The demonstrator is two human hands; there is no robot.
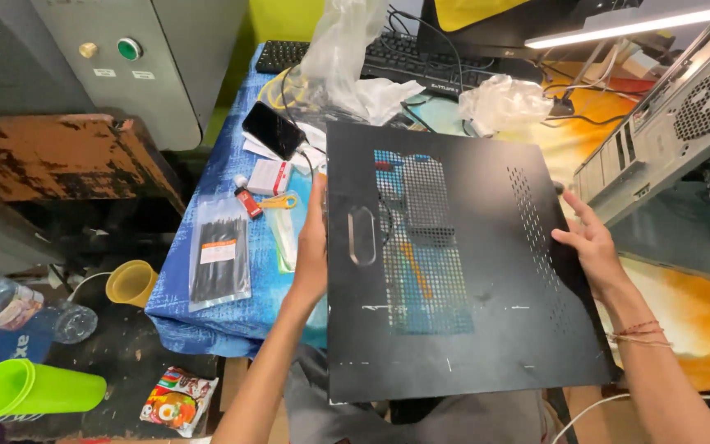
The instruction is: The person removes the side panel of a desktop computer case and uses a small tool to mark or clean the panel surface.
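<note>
Two bare hands hold a big flat black metal panel [462, 263] with rows of small holes, in the middle of the frame.

The left hand [312, 255] grips its left edge and the right hand [592, 247] grips its right edge. It looks stiff, thin and fairly light, with sharp edges, so holding both sides seems safest. A grey computer case [667, 123] sits at the upper right.

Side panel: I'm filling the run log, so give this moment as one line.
left hand: grips panel's left edge | right hand: grips right edge | black side panel: held above desk
</note>
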